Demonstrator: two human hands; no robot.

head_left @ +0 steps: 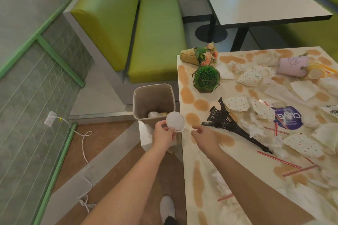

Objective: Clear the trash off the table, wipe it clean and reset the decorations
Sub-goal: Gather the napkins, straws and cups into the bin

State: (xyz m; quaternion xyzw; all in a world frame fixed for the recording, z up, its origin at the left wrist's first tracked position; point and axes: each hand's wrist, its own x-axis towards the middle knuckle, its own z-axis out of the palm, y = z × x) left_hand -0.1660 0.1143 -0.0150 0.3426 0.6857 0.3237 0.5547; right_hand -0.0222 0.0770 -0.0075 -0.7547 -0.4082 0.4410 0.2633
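Here, round white lid (175, 121), translucent, flat

The desk (184, 97) is pale, blotched with tan stains along its left edge. At its far left corner lies a paper-wrapped flower bouquet (201, 55), with a green ball plant in a wire frame (205, 79) just near of it. A black tower model (232, 124) lies toppled mid-desk. Crumpled dotted paper cups (250, 77), napkins (302, 88), red straws (279, 159) and a tipped pink cup (292, 66) litter the right. On the floor (113, 142) left of the desk stands a beige bin (153, 104).
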